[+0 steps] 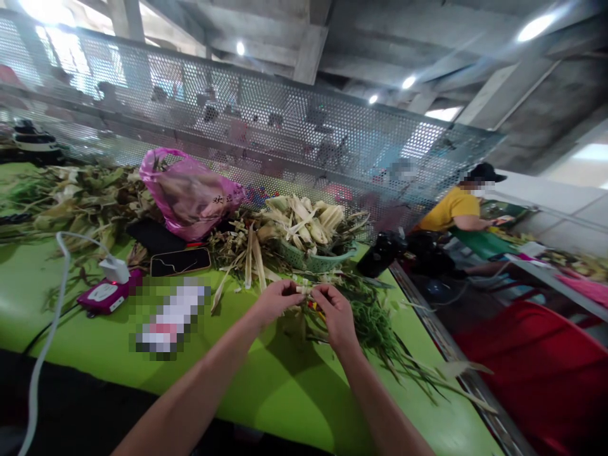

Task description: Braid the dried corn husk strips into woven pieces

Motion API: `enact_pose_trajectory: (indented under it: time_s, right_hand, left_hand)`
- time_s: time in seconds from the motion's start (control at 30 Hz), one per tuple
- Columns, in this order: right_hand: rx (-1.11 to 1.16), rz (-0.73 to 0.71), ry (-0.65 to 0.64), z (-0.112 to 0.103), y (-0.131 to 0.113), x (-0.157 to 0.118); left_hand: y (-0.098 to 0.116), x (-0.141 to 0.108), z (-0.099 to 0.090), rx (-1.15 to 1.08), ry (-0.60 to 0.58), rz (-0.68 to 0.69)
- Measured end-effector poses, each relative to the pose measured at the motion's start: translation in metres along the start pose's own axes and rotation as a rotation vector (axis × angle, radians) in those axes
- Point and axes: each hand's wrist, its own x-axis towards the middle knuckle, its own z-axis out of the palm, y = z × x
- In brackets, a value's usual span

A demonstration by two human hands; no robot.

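Observation:
Both hands meet over the green table [266,386], fingertips close together. Between them is a small pale-green folded piece of leaf [304,288], mostly covered by the fingers. My left hand [278,301] pinches its left side, and my right hand [336,313] pinches the right. Just beyond stands a green basket [316,259] heaped with pale dried husks [313,221]. Green leafy stalks [375,329] lie right of my right hand. Something small, red and yellow, shows beneath the fingers; I cannot make out what it is.
A phone [180,261], a pink plastic bag [190,193] and a purple power box [107,294] with a white plug and cable are at left. Dark bottles [380,250] stand right. A perforated metal screen [266,126] runs behind. Another person [453,209] sits beyond a red chair [536,361].

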Motion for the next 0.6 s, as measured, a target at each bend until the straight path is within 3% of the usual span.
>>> enact_pose_trajectory:
  time_s: [0.37,0.6]
  right_hand:
    - [0.057,0.033,-0.104,0.004,-0.002,-0.003]
    - [-0.063,0.012,-0.176,0.010,0.003,-0.005]
  left_hand:
    - [0.008,-0.003,0.003,-0.109,0.101,-0.018]
    - [0.013,-0.005,0.004,-0.182,0.163,-0.005]
